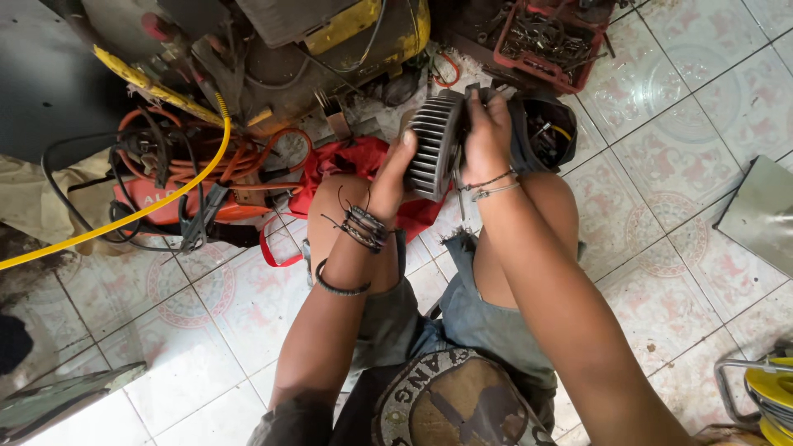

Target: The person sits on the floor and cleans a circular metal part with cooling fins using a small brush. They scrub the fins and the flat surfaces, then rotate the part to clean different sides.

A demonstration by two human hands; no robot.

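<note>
Far left, a yellow hose point(124, 216) is running across the tiled floor point(694, 149) past an orange machine point(178, 194) tangled in black cables, with a red cloth point(351, 165) lying just beside it. Your left hand point(395, 175) is bracing the finned edge of a grey ribbed motor part point(435, 142), fingers point(406, 142) pressing flat against the fins rather than wrapping them. Your right hand point(487, 132) is clamping over the top of the same part, fingers closed around it; the part is being held in the air above your knees, clear of the floor. Risk, as a judgement: the left-side contact is only a push, so if the right grip slips on an oily surface the part is likely dropping onto your legs or the tiles; the thin fins could also be bending or cutting skin under pressure. Just behind the part, a dark round container point(552, 132) is holding small bits and a wire, contents unclear. Upper right, a red plastic crate point(547, 40) is holding a heap of metal tools. Bottom right, a yellow cable reel point(772, 396) is sitting at the frame edge.
</note>
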